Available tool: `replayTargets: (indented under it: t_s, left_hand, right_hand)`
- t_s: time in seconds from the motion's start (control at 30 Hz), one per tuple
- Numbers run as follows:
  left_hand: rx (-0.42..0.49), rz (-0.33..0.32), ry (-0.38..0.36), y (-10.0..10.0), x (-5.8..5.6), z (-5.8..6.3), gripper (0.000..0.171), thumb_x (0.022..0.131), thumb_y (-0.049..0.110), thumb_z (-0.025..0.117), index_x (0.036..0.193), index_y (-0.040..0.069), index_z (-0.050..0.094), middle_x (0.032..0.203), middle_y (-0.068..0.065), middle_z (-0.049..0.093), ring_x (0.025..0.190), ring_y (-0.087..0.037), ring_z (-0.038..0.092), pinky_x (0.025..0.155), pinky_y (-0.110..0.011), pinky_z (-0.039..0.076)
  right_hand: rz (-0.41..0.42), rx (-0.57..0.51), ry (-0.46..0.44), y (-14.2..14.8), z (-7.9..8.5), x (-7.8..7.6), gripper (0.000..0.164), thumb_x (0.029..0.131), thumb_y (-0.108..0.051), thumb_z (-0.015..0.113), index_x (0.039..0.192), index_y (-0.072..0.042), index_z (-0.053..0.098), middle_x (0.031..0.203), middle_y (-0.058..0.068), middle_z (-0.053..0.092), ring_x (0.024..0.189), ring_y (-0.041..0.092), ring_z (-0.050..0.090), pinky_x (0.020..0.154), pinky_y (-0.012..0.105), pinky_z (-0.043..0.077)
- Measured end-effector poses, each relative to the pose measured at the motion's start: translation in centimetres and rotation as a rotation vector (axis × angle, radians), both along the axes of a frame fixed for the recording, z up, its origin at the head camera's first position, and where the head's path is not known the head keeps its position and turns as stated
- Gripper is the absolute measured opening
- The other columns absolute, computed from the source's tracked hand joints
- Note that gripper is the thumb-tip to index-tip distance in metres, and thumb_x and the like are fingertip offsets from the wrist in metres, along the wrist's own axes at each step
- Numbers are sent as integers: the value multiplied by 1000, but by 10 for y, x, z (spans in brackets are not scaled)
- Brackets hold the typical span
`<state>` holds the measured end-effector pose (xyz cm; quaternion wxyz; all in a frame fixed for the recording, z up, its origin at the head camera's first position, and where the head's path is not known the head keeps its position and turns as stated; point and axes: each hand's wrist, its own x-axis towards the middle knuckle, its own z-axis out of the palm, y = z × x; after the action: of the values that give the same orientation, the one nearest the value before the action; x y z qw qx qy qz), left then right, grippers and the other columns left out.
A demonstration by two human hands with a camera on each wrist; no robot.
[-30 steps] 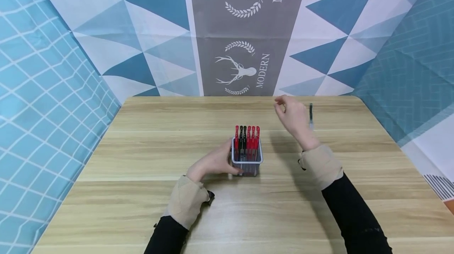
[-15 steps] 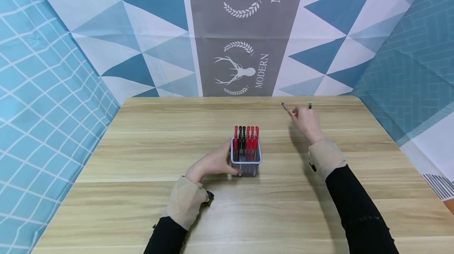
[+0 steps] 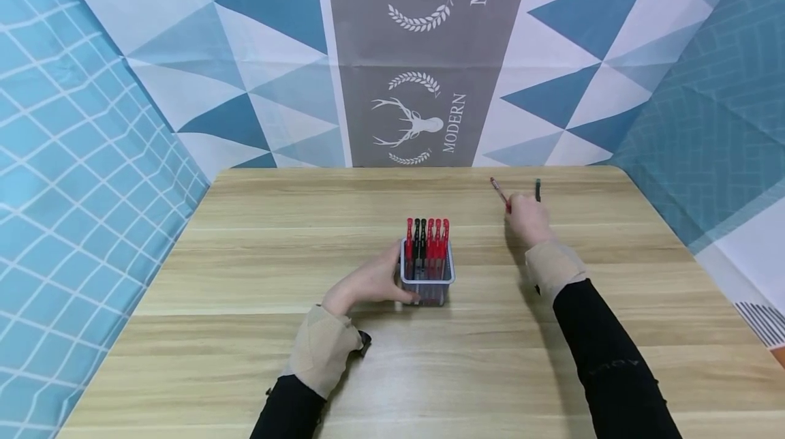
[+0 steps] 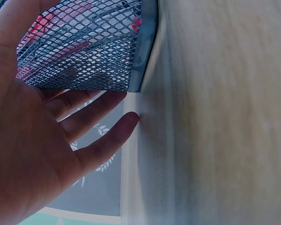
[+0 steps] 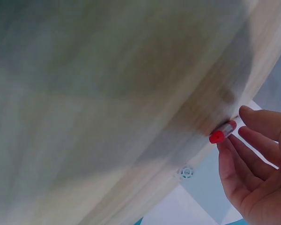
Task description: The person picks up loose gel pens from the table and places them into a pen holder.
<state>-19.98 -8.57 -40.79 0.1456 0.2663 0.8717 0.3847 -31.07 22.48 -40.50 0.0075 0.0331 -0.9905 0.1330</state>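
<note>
On the table stands a mesh pen holder (image 3: 427,281) with several red and black pens (image 3: 429,241) upright inside. My left hand (image 3: 373,277) holds it from its left side, thumb at the front; in the left wrist view the mesh wall (image 4: 93,51) is close to the palm. Near the back edge my right hand (image 3: 529,219) is at the near end of a red-ended pen (image 3: 498,190) lying on the tabletop. The right wrist view shows this pen's red end (image 5: 217,136) beside the fingertips, with a small gap to the thumb tip.
Just behind the right hand lies a dark pen with a green end (image 3: 537,188), partly hidden by it. The wooden table (image 3: 245,357) ends at a patterned cloth backdrop (image 3: 294,84), with blue cloth at both sides.
My right hand has moved right and toward me, uncovering the red-ended pen and coming to its near end. Over the last half second this pen stayed in place. My left hand and the holder stayed still.
</note>
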Motion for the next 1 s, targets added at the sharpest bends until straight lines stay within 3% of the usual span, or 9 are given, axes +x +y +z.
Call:
replayTargets:
  t_s: [0.4, 0.8, 1.0]
  left_hand:
    - [0, 1, -21, 1, 1, 0, 95, 62, 19, 82, 138, 16, 26, 128, -2, 48, 118, -18, 46, 102, -36, 34]
    - [-3, 5, -9, 0, 1, -1, 96, 62, 22, 81, 139, 15, 25, 127, -3, 48, 117, -19, 47, 101, -37, 36]
    - [13, -3, -4, -1, 1, -1, 97, 61, 21, 81, 140, 15, 24, 128, -3, 48, 118, -19, 46, 103, -37, 34]
  right_hand:
    - [-28, -20, 5, 1, -5, 0, 15, 87, -4, 52, 97, 3, 59, 98, 26, 60, 88, 40, 58, 68, 48, 48]
    - [-44, -44, -21, 2, -3, 2, 13, 83, -2, 52, 94, 4, 57, 92, 27, 59, 82, 41, 59, 64, 47, 48]
    - [-77, -58, 48, 0, 3, 5, 12, 83, -5, 54, 91, 3, 58, 88, 25, 60, 76, 39, 59, 58, 44, 48]
